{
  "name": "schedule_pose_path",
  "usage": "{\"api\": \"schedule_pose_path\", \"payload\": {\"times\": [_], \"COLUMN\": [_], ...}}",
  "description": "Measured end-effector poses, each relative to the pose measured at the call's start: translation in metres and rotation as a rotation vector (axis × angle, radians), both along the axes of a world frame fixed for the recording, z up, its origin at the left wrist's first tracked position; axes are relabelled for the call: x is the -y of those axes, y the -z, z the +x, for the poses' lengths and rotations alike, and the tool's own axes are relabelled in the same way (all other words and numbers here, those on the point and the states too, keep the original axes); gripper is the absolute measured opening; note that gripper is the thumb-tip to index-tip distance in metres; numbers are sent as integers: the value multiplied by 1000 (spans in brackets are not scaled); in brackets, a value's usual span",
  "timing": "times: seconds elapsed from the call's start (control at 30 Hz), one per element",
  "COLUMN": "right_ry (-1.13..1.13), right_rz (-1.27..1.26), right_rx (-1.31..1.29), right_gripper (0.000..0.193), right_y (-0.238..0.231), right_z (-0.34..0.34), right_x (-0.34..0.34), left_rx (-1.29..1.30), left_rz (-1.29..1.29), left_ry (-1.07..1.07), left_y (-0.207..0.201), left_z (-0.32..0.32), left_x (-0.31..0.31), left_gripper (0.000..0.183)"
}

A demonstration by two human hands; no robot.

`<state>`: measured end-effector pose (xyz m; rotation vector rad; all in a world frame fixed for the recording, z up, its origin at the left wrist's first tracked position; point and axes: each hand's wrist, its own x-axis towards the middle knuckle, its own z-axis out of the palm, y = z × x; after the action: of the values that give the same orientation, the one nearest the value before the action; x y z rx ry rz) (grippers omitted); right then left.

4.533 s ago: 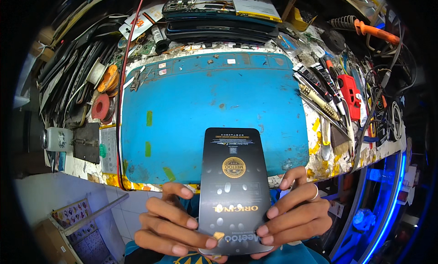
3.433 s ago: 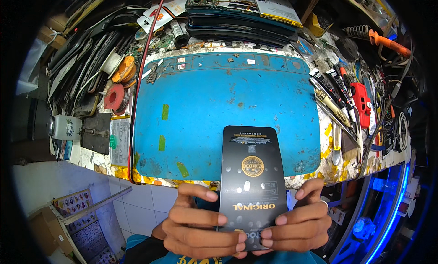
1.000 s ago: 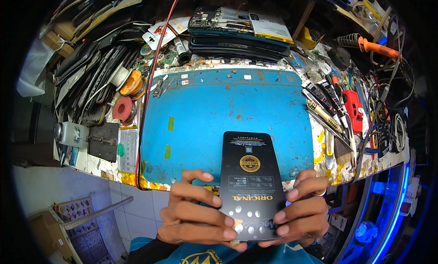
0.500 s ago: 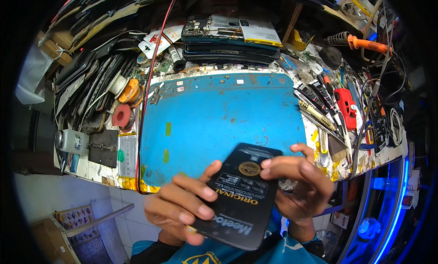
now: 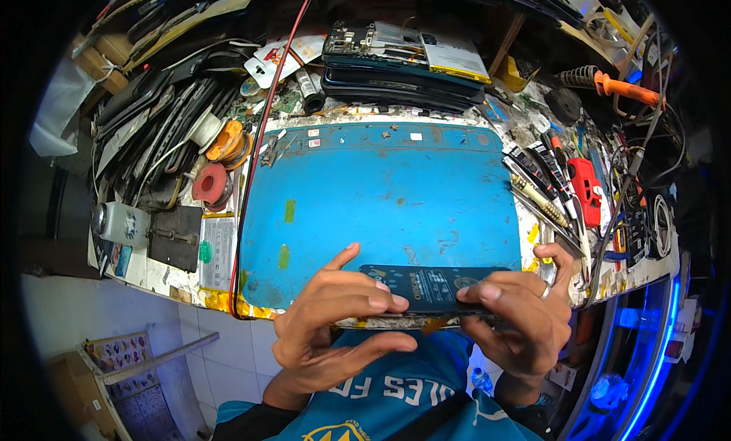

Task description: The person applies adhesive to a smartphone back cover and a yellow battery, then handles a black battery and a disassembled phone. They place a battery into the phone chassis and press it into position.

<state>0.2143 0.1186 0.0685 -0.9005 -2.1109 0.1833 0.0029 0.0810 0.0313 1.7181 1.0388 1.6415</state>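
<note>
A black phone screen panel [image 5: 430, 289] with light and gold printing on its face is held low over the bench's front edge, tilted nearly edge-on. My right hand [image 5: 525, 308] grips its right end, thumb on the printed face and other fingers partly hidden below. At the left end, the fingertips of my left hand [image 5: 335, 319] touch the panel. That hand's index finger is raised, and its thumb stretches out underneath, apart from the panel. A short orange ribbon [image 5: 435, 325] shows at the panel's lower edge.
Beneath lies a blue work mat [image 5: 381, 197]. Stacked phone parts [image 5: 396, 83] stand behind it. Solder spools [image 5: 212, 183], a jar [image 5: 122, 224] and a battery [image 5: 218, 250] sit left; a red tool [image 5: 585, 186], tweezers and brushes lie right. A red-black cable [image 5: 263, 129] crosses the mat's left side.
The panel has turned from upright to lying sideways and tipped almost edge-on. My left hand has loosened, its thumb now apart, while my right hand has moved to the right end. The view has shifted slightly.
</note>
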Motion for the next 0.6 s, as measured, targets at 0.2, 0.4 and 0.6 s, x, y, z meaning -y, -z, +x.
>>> {"api": "schedule_pose_path", "payload": {"times": [0.2, 0.4, 0.6], "right_ry": [-41, -52, -36], "right_rz": [-130, -185, -125], "right_rx": [79, 180, 236], "right_gripper": [31, 22, 19], "right_y": [-9, -22, -25], "right_z": [3, -3, -11], "right_x": [1, 2, 4], "left_rx": [-64, -113, -155], "left_rz": [-10, -1, 0], "left_ry": [-30, -19, -92], "left_y": [1, 0, -3], "left_z": [-2, -2, -9], "left_x": [4, 5, 10], "left_gripper": [48, 48, 47]}}
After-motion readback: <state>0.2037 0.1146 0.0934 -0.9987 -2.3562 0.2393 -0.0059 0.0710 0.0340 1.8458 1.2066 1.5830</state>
